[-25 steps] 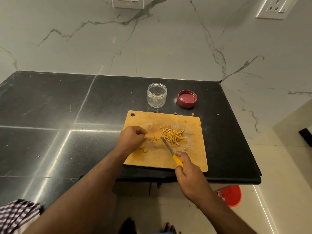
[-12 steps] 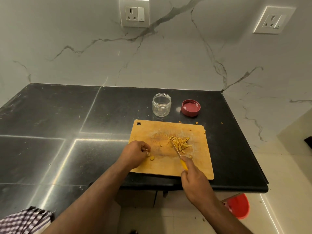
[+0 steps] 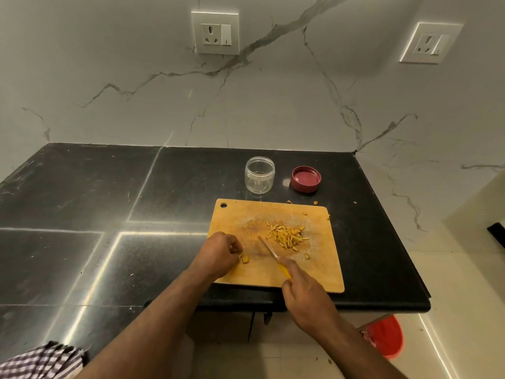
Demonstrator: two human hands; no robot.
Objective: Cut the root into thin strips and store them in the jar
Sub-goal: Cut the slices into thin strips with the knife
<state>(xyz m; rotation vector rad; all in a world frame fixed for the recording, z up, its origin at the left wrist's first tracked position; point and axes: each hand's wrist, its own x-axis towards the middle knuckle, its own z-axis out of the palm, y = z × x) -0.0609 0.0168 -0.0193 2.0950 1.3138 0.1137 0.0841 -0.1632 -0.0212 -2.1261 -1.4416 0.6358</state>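
A wooden cutting board (image 3: 322, 272) lies near the front edge of the black counter. A pile of thin yellow root strips (image 3: 287, 237) sits on its middle. My left hand (image 3: 218, 254) rests at the board's left edge, fingers curled beside a small yellow root piece (image 3: 245, 259); whether it pinches another piece is hidden. My right hand (image 3: 303, 294) grips a yellow-handled knife (image 3: 269, 250), blade pointing toward the strips. The clear jar (image 3: 259, 175) stands open and empty behind the board, with its red lid (image 3: 305, 178) to its right.
Small root bits lie scattered on the black counter (image 3: 136, 192) behind the board. A checked cloth (image 3: 41, 362) shows at the lower left. A red bucket (image 3: 385, 340) stands on the floor below the counter's right end. Marble wall with two sockets behind.
The camera has tilted up, showing more wall. My left hand drew back to the board's left edge near the loose piece. The knife stays beside the strips.
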